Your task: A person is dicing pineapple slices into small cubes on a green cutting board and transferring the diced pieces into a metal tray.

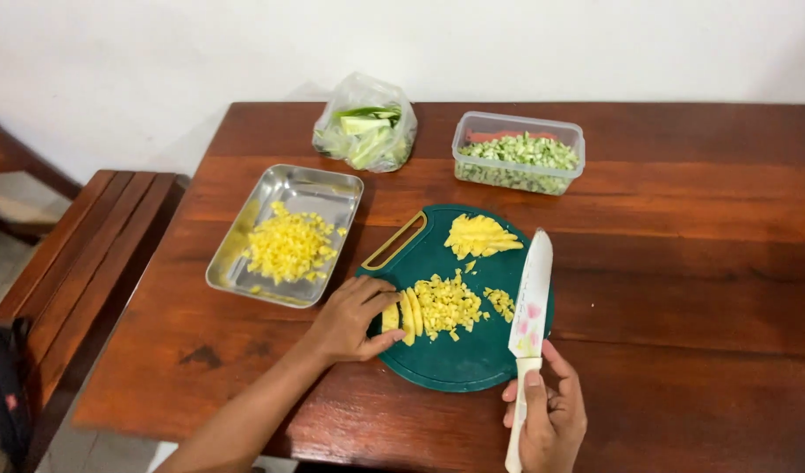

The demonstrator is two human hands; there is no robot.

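1. The left hand (354, 317) rests on the near left part of a round dark green cutting board (472, 363). Its grip is curled about a short stack of yellow fruit slices (405, 315), with fingertips and thumb touching them.
2. The right hand (549, 416) is at the near edge of the board, its grip closed round the pale handle of a knife (531, 302). The forefinger lies along the top of the handle.
3. The knife's white blade, with a faint pink and green pattern, points away from the person. It lies over the right side of the board; whether it touches the board I cannot tell.
4. Just right of the held slices lies a heap of diced yellow fruit (449, 304). A smaller cluster of the same dice sits nearer the blade.
5. On the far part of the board is a fan of yellow strips (478, 236), apart from the dice.
6. Left of the board stands a shallow metal tray (332, 188) with a mound of yellow dice in it.
7. On the far side of the wooden worktop (683, 254) are a clear plastic bag (365, 123) of green peelings and, to its right, a clear rectangular tub (518, 162) of chopped green pieces.
8. A wooden bench (87, 254) stands at the left of the worktop.
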